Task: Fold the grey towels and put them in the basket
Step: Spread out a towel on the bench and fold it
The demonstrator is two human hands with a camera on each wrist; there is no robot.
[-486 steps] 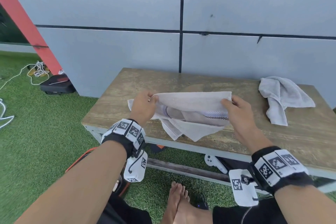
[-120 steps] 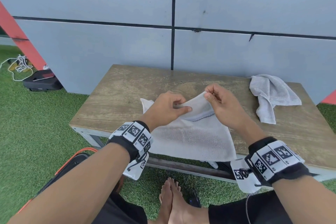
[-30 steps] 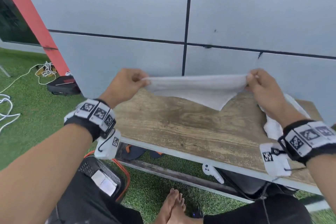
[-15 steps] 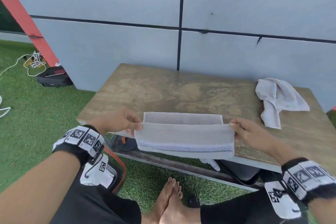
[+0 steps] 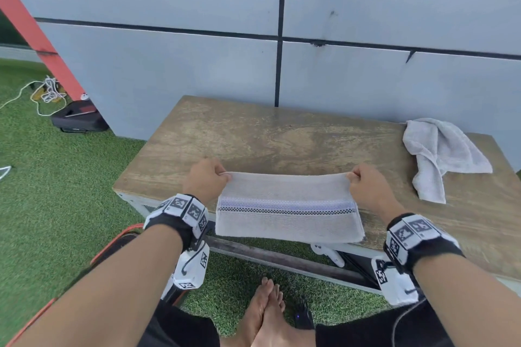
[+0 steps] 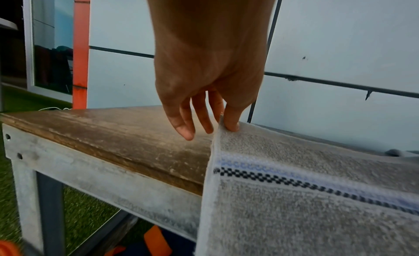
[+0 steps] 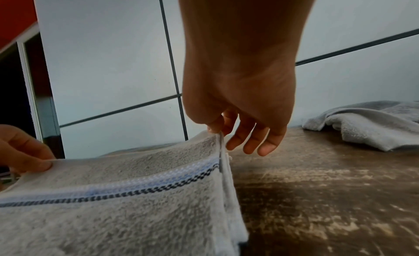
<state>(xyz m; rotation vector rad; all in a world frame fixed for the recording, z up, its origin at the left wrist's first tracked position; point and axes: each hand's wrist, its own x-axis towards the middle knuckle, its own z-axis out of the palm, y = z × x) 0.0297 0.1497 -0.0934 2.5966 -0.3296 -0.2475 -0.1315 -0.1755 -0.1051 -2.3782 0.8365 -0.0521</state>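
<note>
A grey towel with a blue and black checked stripe is folded into a long band and held taut over the near edge of the wooden table. My left hand pinches its upper left corner between thumb and forefinger. My right hand pinches the upper right corner the same way, other fingers hanging loose. The towel's lower half hangs below the table edge. A second grey towel lies crumpled at the table's far right.
An orange-rimmed black basket shows partly on the grass below my left forearm. Bare feet rest under the table. A white controller lies beneath the table. A grey panelled wall stands behind; a black case and cables lie at left.
The folded towel has been lifted and drawn toward me, so its striped face now hangs over the table's front edge. Both hands keep their pinch on the corners.
</note>
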